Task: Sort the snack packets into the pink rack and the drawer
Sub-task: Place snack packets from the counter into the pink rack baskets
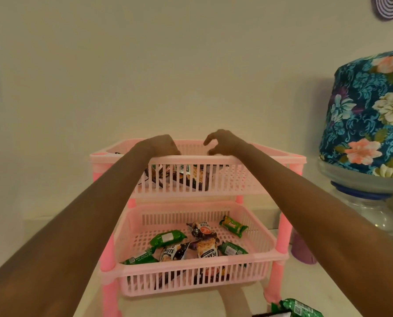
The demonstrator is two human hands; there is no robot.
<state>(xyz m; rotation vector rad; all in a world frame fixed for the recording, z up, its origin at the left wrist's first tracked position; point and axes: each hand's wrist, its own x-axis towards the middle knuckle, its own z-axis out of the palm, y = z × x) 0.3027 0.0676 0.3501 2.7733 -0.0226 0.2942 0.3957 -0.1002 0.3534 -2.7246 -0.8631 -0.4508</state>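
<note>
Pink slatted plastic rack, crinkly packets inside; left hand fingers hidden, right hand curled, empty

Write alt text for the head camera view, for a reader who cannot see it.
Two bare arms reach over a pink rack, the left hand dipping into its top tray and the right hand above it with fingers curled and empty. Snack packets lie in the lower tray; a floral-covered water jug stands right.
</note>
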